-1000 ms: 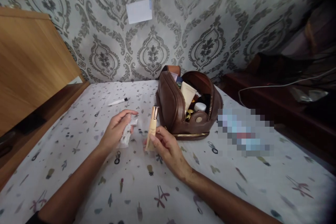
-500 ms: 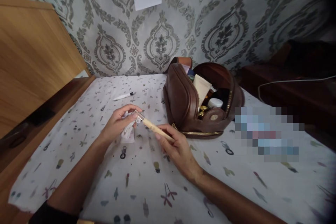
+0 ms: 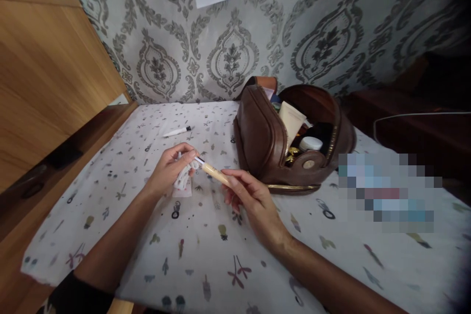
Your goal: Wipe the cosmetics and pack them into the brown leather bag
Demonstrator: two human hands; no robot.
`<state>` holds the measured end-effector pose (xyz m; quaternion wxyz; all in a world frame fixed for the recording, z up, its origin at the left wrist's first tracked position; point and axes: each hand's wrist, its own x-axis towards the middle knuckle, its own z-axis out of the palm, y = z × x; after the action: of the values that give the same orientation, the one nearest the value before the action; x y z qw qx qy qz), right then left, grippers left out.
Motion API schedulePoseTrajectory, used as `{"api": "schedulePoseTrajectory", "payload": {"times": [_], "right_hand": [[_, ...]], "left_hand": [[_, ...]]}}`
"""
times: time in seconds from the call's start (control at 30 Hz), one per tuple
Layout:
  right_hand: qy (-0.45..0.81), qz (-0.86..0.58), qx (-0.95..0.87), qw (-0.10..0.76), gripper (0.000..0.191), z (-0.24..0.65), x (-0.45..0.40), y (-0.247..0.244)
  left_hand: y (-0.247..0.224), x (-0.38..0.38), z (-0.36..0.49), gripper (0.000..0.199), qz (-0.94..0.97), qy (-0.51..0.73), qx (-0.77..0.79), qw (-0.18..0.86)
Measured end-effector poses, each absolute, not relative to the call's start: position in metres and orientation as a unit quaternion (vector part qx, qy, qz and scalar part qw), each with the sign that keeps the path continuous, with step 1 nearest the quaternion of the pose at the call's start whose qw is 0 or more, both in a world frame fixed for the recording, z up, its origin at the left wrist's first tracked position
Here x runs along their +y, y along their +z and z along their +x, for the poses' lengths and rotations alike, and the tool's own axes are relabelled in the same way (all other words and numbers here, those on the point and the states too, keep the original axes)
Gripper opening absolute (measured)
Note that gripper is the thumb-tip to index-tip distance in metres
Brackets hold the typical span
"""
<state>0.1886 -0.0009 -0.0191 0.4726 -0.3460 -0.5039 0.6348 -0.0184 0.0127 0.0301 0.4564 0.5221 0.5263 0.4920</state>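
A slim beige cosmetic tube (image 3: 215, 173), which looks like a concealer, slants between my two hands. My left hand (image 3: 172, 167) is closed, thumb and fingers pinching the tube's clear, silvery far end. Some crumpled white material (image 3: 184, 176), perhaps a tissue or wrapper, is also under those fingers. My right hand (image 3: 253, 201) grips the beige near end with thumb and index finger, its other fingers curled below. A pale flat packet (image 3: 183, 191) shows just beneath my left hand, partly covered. Beyond that hand, a white pen-like stick (image 3: 177, 131) with a dark tip lies on the cloth.
To the right stands an open brown bag (image 3: 261, 132) holding a cream tube (image 3: 292, 118), a white-lidded jar (image 3: 311, 143) and gold items. A blurred-out patch (image 3: 386, 191) covers something farther right. Wooden furniture (image 3: 55, 68) borders the left; a patterned wall (image 3: 231, 54) rises behind the printed cloth (image 3: 198, 240).
My right hand's grip on the beige tube has shifted, fingers now around its near end with the thumb along it. The whole scene sits slightly farther right in view.
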Motion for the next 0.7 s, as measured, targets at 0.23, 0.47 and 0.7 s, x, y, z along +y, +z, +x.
{"api": "schedulePoseTrajectory", "payload": {"times": [0.23, 0.47, 0.7], "right_hand": [[0.695, -0.349, -0.428, 0.460, 0.054, 0.187, 0.001, -0.020], [0.784, -0.327, -0.333, 0.410, 0.047, 0.187, 0.001, -0.011], [0.776, -0.328, -0.317, 0.436, 0.042, 0.188, 0.004, -0.015]], "left_hand": [[0.028, 0.013, -0.020, 0.032, 0.523, 0.501, 0.524, 0.448], [0.026, 0.014, -0.021, 0.029, 0.530, 0.501, 0.526, 0.437], [0.029, 0.015, -0.020, 0.032, 0.509, 0.513, 0.528, 0.446]]}}
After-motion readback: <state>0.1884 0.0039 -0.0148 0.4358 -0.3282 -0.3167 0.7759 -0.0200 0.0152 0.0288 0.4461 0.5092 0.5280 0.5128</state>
